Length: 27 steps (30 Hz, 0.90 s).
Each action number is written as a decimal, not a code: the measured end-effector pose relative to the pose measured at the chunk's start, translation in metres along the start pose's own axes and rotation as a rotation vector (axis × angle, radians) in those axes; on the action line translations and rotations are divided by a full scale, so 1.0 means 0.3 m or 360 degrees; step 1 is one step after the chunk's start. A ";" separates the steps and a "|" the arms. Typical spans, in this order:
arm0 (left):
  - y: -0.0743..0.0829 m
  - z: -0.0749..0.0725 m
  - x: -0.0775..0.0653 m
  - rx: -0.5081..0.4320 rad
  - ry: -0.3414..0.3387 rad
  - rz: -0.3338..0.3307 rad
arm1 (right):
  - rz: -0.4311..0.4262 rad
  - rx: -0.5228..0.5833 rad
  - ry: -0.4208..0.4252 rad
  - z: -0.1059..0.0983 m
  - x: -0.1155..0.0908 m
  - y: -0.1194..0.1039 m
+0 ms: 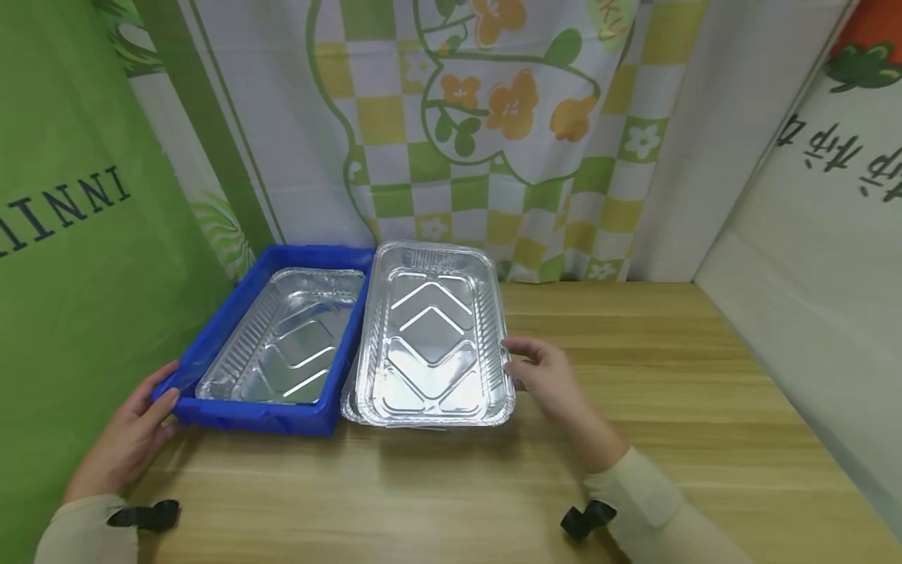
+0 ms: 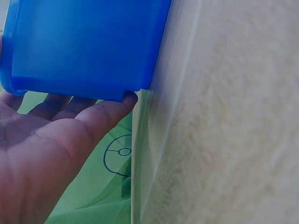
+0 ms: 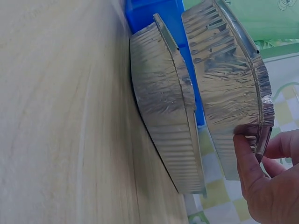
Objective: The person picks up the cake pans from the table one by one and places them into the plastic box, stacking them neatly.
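Observation:
My left hand (image 1: 134,431) grips the near left corner of a blue plastic tray (image 1: 247,415), and in the left wrist view its fingers lie along the tray's wall. Inside the tray sits a foil pan (image 1: 299,345). To the right, my right hand (image 1: 546,380) pinches the right rim of another foil pan (image 1: 430,337). The right wrist view shows this held pan (image 3: 229,88) raised over a lower foil pan (image 3: 161,98), which rests on the table, mostly hidden from the head view. Both pans in that view look unfilled from outside; their insides are hidden there.
The wood-grain table (image 1: 634,407) extends to the right and front. A patterned curtain (image 1: 458,157) hangs along the back, close behind the pans. Green cloth (image 1: 92,258) borders the left side, and a white cloth (image 1: 803,298) the right.

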<state>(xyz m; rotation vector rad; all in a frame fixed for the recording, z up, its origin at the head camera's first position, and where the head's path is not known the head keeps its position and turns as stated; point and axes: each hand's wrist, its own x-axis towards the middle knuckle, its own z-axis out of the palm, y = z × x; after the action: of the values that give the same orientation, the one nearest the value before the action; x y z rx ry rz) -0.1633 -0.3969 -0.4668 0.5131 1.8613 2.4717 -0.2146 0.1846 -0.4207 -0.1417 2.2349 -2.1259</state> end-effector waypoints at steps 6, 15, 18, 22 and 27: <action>-0.010 0.002 0.004 -0.0075 -0.0055 0.0080 | -0.0002 0.0022 -0.0006 0.028 0.001 -0.007; -0.011 0.005 0.002 -0.0063 -0.0040 0.0080 | -0.0003 0.0123 -0.0034 0.089 0.017 -0.002; -0.010 0.006 0.001 -0.0051 -0.0038 0.0078 | 0.0013 0.0131 -0.0037 0.110 0.020 0.002; -0.006 0.007 -0.002 0.0007 -0.0022 0.0055 | 0.0010 0.0104 -0.0036 0.132 0.026 0.005; 0.000 0.006 -0.005 0.0052 -0.0002 0.0022 | -0.0004 0.0059 -0.0022 0.153 0.029 0.000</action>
<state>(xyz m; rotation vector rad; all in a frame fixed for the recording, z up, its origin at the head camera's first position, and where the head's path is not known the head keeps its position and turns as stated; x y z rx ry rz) -0.1615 -0.3954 -0.4668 0.5300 1.9067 2.4527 -0.2187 0.1380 -0.4230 -0.1574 2.1878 -2.1591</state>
